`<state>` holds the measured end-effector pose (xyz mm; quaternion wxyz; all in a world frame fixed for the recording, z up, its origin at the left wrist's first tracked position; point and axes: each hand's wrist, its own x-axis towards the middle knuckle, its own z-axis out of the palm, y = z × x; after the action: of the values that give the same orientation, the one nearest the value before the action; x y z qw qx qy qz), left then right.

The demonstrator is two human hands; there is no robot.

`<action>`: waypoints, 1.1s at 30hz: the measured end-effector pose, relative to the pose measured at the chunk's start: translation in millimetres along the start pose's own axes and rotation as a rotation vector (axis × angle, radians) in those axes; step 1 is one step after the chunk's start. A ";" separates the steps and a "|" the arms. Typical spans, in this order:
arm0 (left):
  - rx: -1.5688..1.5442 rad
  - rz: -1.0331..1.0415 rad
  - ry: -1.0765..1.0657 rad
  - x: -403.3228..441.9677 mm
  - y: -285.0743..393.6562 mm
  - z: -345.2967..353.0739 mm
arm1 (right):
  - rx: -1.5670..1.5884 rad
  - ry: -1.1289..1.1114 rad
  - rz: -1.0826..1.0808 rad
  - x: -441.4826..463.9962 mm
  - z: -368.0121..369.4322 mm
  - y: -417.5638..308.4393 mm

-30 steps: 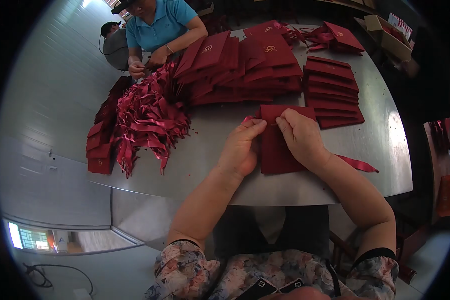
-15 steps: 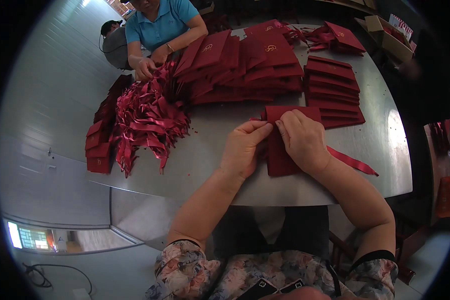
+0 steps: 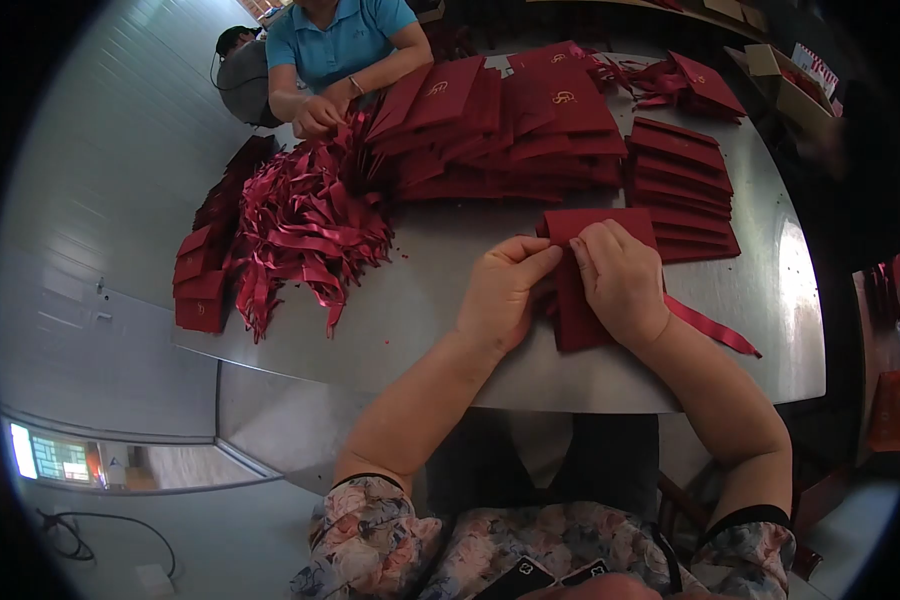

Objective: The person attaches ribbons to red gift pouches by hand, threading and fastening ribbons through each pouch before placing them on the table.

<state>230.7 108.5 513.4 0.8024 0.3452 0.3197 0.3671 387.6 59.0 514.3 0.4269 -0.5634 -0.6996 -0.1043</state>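
Left hand [image 3: 510,285]: thumb and forefinger pinched nearly closed at the upper left edge of a red pouch [image 3: 578,322], gripping it; whether a ribbon strand is also caught between the tips cannot be told. Right hand [image 3: 622,282]: fingers curled tight, thumb tip against them, grasping at the pouch's front just below its top fold. Pouch: flat, rectangular, matt, fabric-like; located at the table's near side, in front of the person. Satin ribbon [image 3: 715,328], glossy, extends from under the right wrist, narrow tip on the table [image 3: 440,335]. Table: smooth, metallic sheen, curved edge. Beyond: tangled ribbon heap [image 3: 315,215] and overlapping pouch stack [image 3: 570,105], gold emblems visible.
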 end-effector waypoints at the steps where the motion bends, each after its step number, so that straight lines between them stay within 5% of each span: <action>1: 0.083 0.077 -0.004 -0.1 -0.7 -0.4 | 0.000 -0.001 0.000 -0.3 -2.2 -0.7; 6: 0.465 0.241 0.075 -6.5 0.9 4.3 | -0.235 -0.111 -0.173 -2.7 -7.6 -10.3; 9: 0.573 0.206 0.043 -6.8 3.5 5.8 | -0.175 -0.111 -0.090 -5.1 -0.9 -4.5; 11: 0.136 0.010 -0.031 -5.3 5.8 7.2 | -0.127 -0.125 -0.026 -1.9 -1.8 -1.9; 15: 0.031 -0.065 -0.043 10.1 -5.3 -2.2 | 0.039 -0.250 0.136 -2.1 -2.4 -0.1; 18: 0.180 -0.101 -0.094 10.5 -3.4 -4.4 | 0.131 -0.244 0.173 -6.0 3.9 9.9; 20: 0.566 0.004 -0.167 9.2 2.8 -6.3 | 0.159 -0.249 0.172 -7.1 3.2 11.4; 27: 0.870 0.018 -0.206 8.4 22.1 -8.9 | 0.264 -0.366 0.239 -5.5 -4.8 12.7; 29: 1.176 0.305 -0.250 11.3 22.1 -17.8 | 0.196 -0.341 0.159 -9.6 -0.8 13.2; 33: 1.380 0.396 -0.187 5.0 34.3 -19.1 | -0.003 -0.426 0.037 -8.6 -5.5 4.9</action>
<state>206.1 135.6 528.5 0.3443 0.8544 0.3400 0.1892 394.6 51.3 509.9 0.2704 -0.5863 -0.7633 0.0240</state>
